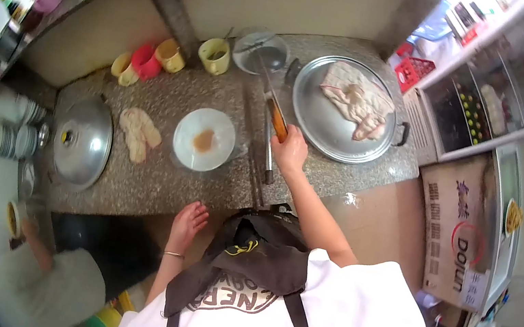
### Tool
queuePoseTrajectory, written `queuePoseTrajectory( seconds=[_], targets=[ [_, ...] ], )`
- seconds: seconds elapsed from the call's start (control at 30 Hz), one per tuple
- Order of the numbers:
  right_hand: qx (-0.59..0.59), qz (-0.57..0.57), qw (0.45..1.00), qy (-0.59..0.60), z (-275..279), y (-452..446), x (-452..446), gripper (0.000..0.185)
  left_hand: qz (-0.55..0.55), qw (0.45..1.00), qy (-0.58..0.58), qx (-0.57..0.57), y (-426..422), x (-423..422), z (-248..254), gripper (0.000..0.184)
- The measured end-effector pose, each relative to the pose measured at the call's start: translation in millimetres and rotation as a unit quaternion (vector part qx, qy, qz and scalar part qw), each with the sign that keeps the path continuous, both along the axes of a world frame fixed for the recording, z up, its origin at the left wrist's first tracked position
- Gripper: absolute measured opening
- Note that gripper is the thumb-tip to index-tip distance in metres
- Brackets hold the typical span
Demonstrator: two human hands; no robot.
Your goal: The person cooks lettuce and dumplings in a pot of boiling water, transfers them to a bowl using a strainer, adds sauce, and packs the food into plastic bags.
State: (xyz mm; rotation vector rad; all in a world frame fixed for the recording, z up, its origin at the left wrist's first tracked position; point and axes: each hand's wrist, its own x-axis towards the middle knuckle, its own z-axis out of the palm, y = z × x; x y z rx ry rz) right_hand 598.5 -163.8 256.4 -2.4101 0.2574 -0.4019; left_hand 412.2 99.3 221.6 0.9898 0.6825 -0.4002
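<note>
Taking the white bowl (204,139) as the centre of the clock, the speckled stone worktop (168,184) spreads all round it, with a brownish patch in the bowl's bottom. The right hand (289,149), at 3 o'clock, has its grip closed round the orange handle of a long metal tool (277,121), which points toward the clear bowl (261,53) at 1 o'clock; whether the two touch, I cannot tell. The left hand (189,224), at 6 o'clock by the front edge, has a loose grip, the fingers slightly curled and holding nothing.

At 2 o'clock a pale folded cloth (357,101) lies on a round metal tray (310,126). A second pale cloth (138,134) is at 9 o'clock, between the white bowl and a domed metal lid (82,144). A light-green mug (214,56) stands at 12 o'clock, and three cups (146,62), the middle one red, at 10 to 11 o'clock along the back wall.

Beyond the worktop are a glass-fronted cabinet (507,83) at 2 o'clock, a cardboard box (459,228) at 4 o'clock, stacked plates (4,141) at 9 o'clock and another person (48,280) at 8 o'clock.
</note>
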Motion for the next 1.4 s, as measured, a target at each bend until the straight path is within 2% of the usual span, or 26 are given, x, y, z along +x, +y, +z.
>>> queuePoseTrajectory(
  seconds=[0.03,0.1,0.13,0.27,0.3,0.37,0.4,0.43,0.47,0.5,0.53,0.6,0.63,0.7,0.73,0.77,0.83,0.97,1.03,1.13,1.2,1.23,1.27,1.3,1.33,1.4],
  targets=[
    [-0.001,-0.016,1.000,-0.004,5,-8,-2,0.032,-0.012,1.000,0.000,0.010,-7,7,4,0.036],
    [0.113,0.024,0.989,-0.093,15,-28,-16,0.030,-0.042,0.999,0.004,0.022,-23,27,14,0.036],
    [0.150,0.039,0.984,-0.090,26,-43,-28,0.031,-0.079,0.996,-0.008,0.044,-32,40,17,0.035],
    [0.169,-0.020,0.983,-0.072,42,-105,-83,0.027,-0.203,0.971,-0.090,0.089,-82,106,26,0.034],
    [0.156,-0.060,0.985,-0.041,36,-122,-98,0.026,-0.240,0.955,-0.129,0.117,-99,126,26,0.034],
    [0.105,-0.103,0.986,-0.075,26,-157,-130,0.024,-0.292,0.916,-0.202,0.187,-144,170,43,0.032],
    [0.078,-0.115,0.986,-0.093,26,-171,-144,0.024,-0.310,0.887,-0.282,0.197,-166,192,41,0.032],
    [0.115,-0.139,0.980,-0.078,26,-181,-156,0.024,-0.329,0.849,-0.339,0.238,-188,216,34,0.032],
    [0.153,-0.162,0.973,-0.063,25,-190,-167,0.024,-0.348,0.844,-0.329,0.241,-218,227,71,0.033],
    [0.152,-0.162,0.973,-0.066,21,-200,-175,0.024,-0.377,0.797,-0.371,0.290,-240,254,60,0.031],
    [0.159,-0.190,0.967,-0.052,16,-212,-180,0.024,-0.344,0.723,-0.479,0.359,-266,274,57,0.029],
    [0.166,-0.214,0.962,-0.042,7,-238,-184,0.023,-0.346,0.674,-0.549,0.352,-319,314,57,0.027],
    [0.209,-0.230,0.949,-0.057,2,-251,-185,0.022,-0.344,0.673,-0.551,0.353,-344,331,57,0.027],
    [0.255,-0.246,0.932,-0.073,-2,-277,-183,0.021,-0.376,0.597,-0.554,0.442,-386,357,55,0.028],
    [0.281,-0.250,0.923,-0.087,-2,-291,-182,0.019,-0.336,0.546,-0.566,0.519,-402,367,40,0.035],
    [0.306,-0.254,0.912,-0.101,-2,-305,-181,0.018,-0.338,0.544,-0.566,0.518,-414,371,38,0.035],
    [0.299,-0.256,0.915,-0.094,-5,-333,-181,0.016,-0.451,0.488,-0.380,0.644,-428,371,31,0.041],
    [0.310,-0.246,0.914,-0.094,-1,-371,-170,0.016,-0.451,0.497,-0.416,0.614,-429,375,23,0.046],
    [0.361,-0.206,0.906,-0.078,-1,-388,-158,0.020,-0.450,0.497,-0.412,0.617,-430,382,34,0.047],
    [0.457,-0.151,0.876,-0.033,17,-407,-138,0.028,-0.424,0.527,-0.432,0.596,-416,391,83,0.052],
    [0.475,-0.120,0.872,-0.013,25,-422,-121,0.030,-0.388,0.497,-0.476,0.614,-386,399,128,0.049],
    [0.458,-0.101,0.882,0.045,27,-430,-116,0.032,-0.369,0.485,-0.453,0.651,-371,394,158,0.049],
    [0.439,-0.081,0.889,0.103,31,-435,-107,0.035,-0.346,0.499,-0.489,0.626,-350,388,185,0.049],
    [0.401,-0.074,0.901,0.148,45,-430,-91,0.039,-0.340,0.543,-0.459,0.615,-299,395,200,0.048],
    [0.383,-0.052,0.903,0.188,44,-433,-82,0.040,-0.288,0.521,-0.457,0.661,-281,376,219,0.046],
    [0.334,-0.002,0.906,0.260,45,-439,-69,0.041,-0.270,0.525,-0.422,0.688,-233,356,230,0.047]
  ],
)
